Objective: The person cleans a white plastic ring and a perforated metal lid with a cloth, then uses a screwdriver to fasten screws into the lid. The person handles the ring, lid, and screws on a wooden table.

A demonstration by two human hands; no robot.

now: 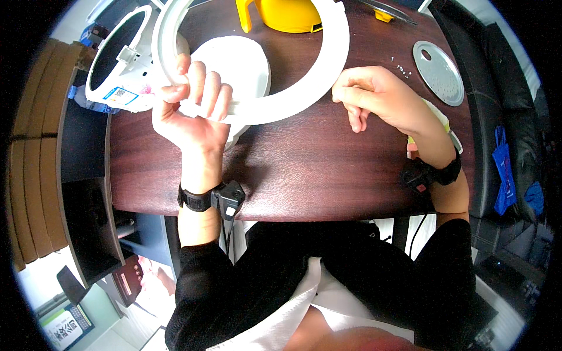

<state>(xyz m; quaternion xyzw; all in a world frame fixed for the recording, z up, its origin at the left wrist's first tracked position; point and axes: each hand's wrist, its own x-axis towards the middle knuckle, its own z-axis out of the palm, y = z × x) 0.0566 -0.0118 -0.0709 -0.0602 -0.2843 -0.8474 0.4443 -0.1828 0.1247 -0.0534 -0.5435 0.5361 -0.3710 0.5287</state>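
Note:
My left hand [196, 108] is closed around the lower left part of a large white plastic ring [293, 108], lifted above the brown table. Behind the ring lies a rounded white plastic piece [240, 55], partly covered by the ring and my fingers. Close to the ring's right edge is my right hand [377, 96], its fingers bent and thumb drawn in. Anything between those fingertips is too small or hidden to make out. Several small screws [403, 70] lie scattered beyond my right hand.
A white frame with a dark opening [126, 70] stands at the far left. At the back is a yellow container with a handle [290, 14]. A perforated metal disc [439, 73] lies far right. Cardboard boxes [35, 158] stand left; a black sofa [515, 76] is to the right.

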